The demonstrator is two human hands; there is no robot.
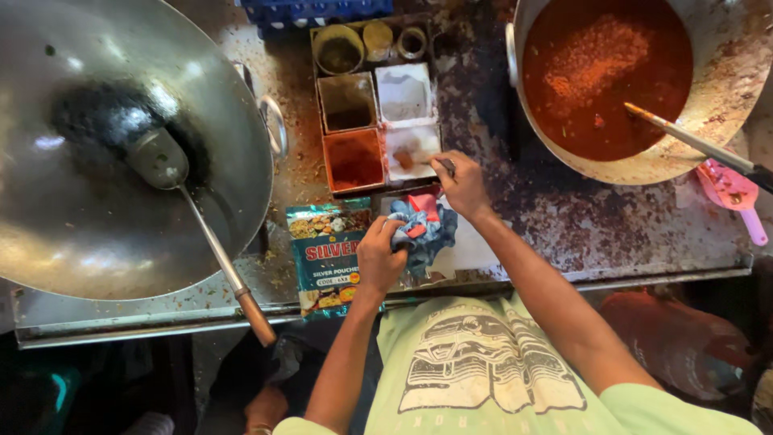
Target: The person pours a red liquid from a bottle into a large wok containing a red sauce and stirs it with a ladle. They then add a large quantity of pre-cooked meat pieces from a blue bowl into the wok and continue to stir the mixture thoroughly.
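Observation:
My left hand rests on a blue and red cloth lying on the stained metal counter, fingers curled over it. My right hand pinches a small spoon handle that dips into a white tray of pale powder in the spice box. Beside that tray sits an orange-red spice tray. A printed blue pouch packet lies just left of my left hand.
A large steel wok with a ladle fills the left. A big pan of red sauce with a long spoon stands at the back right. A pink scoop lies by it. Small round tins sit behind the trays.

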